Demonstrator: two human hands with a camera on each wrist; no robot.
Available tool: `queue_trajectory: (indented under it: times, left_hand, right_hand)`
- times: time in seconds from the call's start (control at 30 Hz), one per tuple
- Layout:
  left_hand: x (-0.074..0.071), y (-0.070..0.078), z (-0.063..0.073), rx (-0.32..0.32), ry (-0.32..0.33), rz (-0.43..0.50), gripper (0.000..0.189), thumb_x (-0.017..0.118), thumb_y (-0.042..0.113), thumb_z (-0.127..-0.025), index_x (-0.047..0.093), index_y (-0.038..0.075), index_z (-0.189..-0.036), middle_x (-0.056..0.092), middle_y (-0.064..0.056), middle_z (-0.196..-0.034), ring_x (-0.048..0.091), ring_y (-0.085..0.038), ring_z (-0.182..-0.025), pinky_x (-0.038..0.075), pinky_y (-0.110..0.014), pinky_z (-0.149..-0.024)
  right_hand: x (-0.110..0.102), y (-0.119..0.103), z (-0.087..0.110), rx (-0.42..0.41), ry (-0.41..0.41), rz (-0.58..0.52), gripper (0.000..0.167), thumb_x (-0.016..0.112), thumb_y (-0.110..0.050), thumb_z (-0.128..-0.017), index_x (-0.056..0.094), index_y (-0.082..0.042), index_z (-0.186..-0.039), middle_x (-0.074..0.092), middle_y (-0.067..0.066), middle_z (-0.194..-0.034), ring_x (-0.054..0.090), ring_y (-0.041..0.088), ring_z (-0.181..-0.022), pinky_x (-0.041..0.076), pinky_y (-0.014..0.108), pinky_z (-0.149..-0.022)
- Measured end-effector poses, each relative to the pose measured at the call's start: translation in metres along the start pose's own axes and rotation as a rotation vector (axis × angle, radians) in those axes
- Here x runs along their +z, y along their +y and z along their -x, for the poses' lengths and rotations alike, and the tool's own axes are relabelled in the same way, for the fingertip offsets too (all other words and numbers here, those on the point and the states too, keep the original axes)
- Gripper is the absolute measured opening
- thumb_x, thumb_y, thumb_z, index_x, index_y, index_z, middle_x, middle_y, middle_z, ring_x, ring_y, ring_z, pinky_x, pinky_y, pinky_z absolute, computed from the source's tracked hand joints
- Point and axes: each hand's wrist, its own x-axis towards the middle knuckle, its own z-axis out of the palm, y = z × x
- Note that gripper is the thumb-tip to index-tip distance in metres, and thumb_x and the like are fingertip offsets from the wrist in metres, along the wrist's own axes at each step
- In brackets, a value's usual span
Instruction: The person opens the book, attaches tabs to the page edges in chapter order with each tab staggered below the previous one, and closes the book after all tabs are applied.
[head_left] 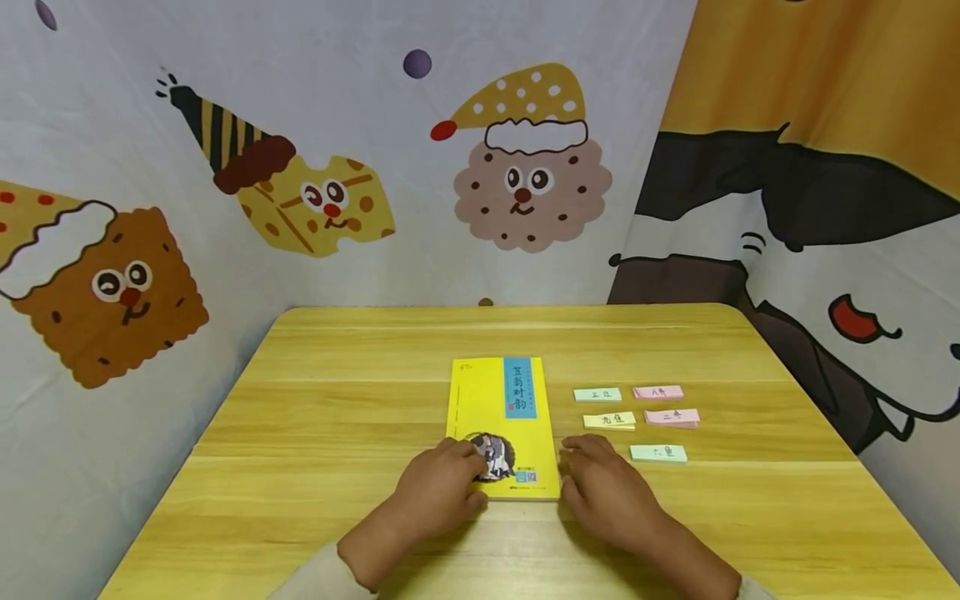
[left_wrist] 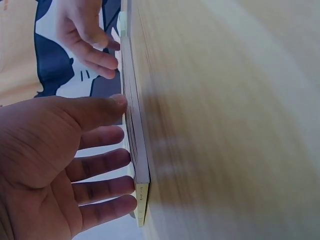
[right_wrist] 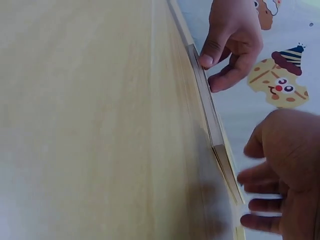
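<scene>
A yellow book (head_left: 480,396) with a blue title panel lies closed on the wooden table (head_left: 337,400). My left hand (head_left: 442,485) rests on the lower left part of its cover. In the left wrist view, the left hand's thumb and straight fingers (left_wrist: 102,162) touch the book's cover near the edge. Beside the book's lower right edge is my right hand (head_left: 611,496), its fingers loosely bent. The right wrist view shows that right hand (right_wrist: 290,155) with nothing held, close to the book's edge (right_wrist: 207,100). Whether it touches the book I cannot tell.
Right of the book lie several folded paper slips with handwriting: green (head_left: 597,395), pink (head_left: 658,392), yellow (head_left: 609,421), another pink slip (head_left: 672,417) and another green slip (head_left: 658,452). A cartoon-printed curtain (head_left: 337,83) hangs behind the table.
</scene>
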Motion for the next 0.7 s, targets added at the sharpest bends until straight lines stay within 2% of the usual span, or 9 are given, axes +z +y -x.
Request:
queue_trajectory:
  times: [0.1, 0.27, 0.47, 0.6, 0.7]
  left_hand:
    - [0.001, 0.0, -0.001, -0.003, -0.011, -0.003, 0.03, 0.083, 0.035, -0.086, 0.075, 0.015, -0.107, 0.069, 0.001, -0.111, 0.061, -0.018, -0.102, 0.054, -0.037, -0.086]
    - [0.002, 0.001, -0.002, -0.007, -0.021, 0.001, 0.03, 0.082, 0.035, -0.086, 0.075, 0.016, -0.108, 0.068, 0.001, -0.11, 0.06, -0.018, -0.103, 0.054, -0.037, -0.087]
    - [0.001, 0.002, -0.002, -0.017, -0.007, 0.001, 0.038, 0.08, 0.04, -0.088, 0.073, 0.014, -0.115, 0.068, -0.001, -0.111, 0.061, -0.019, -0.101, 0.054, -0.037, -0.086]
    - [0.0, 0.003, -0.002, -0.03, 0.037, 0.001, 0.055, 0.081, 0.045, -0.087, 0.068, 0.012, -0.128, 0.066, -0.007, -0.123, 0.063, -0.024, -0.109, 0.055, -0.041, -0.089]
    - [-0.001, 0.005, -0.003, -0.032, 0.071, 0.019, 0.064, 0.082, 0.045, -0.086, 0.063, 0.012, -0.137, 0.063, -0.008, -0.131, 0.062, -0.026, -0.115, 0.055, -0.044, -0.091]
  right_hand:
    - [0.002, 0.0, -0.001, 0.042, -0.02, 0.009, 0.021, 0.067, -0.011, -0.089, 0.077, 0.0, -0.104, 0.067, 0.015, -0.127, 0.055, 0.032, -0.126, 0.047, 0.047, -0.103]
    - [0.004, -0.001, 0.0, 0.037, -0.069, -0.016, 0.022, 0.066, -0.012, -0.091, 0.075, -0.002, -0.107, 0.063, 0.015, -0.133, 0.052, 0.032, -0.13, 0.046, 0.047, -0.105]
    - [0.0, -0.003, -0.002, 0.024, 0.004, -0.021, 0.018, 0.067, -0.012, -0.091, 0.077, -0.004, -0.104, 0.066, 0.009, -0.129, 0.054, 0.026, -0.127, 0.05, 0.043, -0.1]
    - [-0.005, -0.008, -0.006, 0.006, 0.064, -0.055, 0.014, 0.071, -0.011, -0.092, 0.078, -0.007, -0.103, 0.067, 0.004, -0.127, 0.056, 0.021, -0.125, 0.054, 0.039, -0.093]
    - [-0.008, -0.013, -0.008, -0.011, 0.093, -0.086, 0.021, 0.072, -0.011, -0.092, 0.076, -0.007, -0.112, 0.066, 0.001, -0.129, 0.056, 0.02, -0.125, 0.055, 0.039, -0.091]
